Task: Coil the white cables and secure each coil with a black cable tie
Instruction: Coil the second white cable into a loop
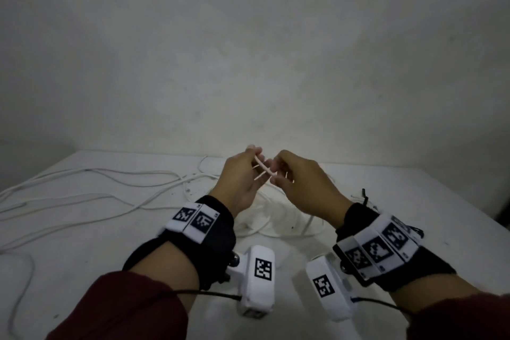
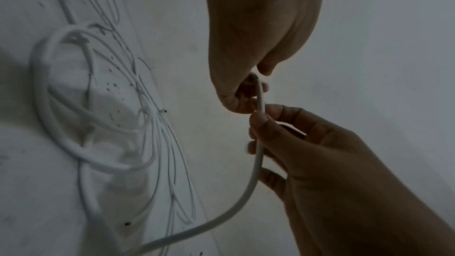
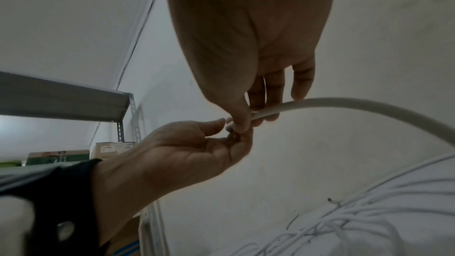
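White cable point(image 1: 263, 169) spans both hands — left hand point(image 1: 239, 182) and right hand point(image 1: 299, 181) fingers pinching it.

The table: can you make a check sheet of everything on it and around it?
Surface: white table, a few dark specks.
Job's things: white cable lifted between both hands; a black cable tie beside the right wrist.
Clutter: nothing seen.
Hands: left hand and right hand both pinch the cable near its end.
Cables: loose white cables spread left; a tangled pile under the hands.
Surroundings: bare wall; metal shelf with boxes.
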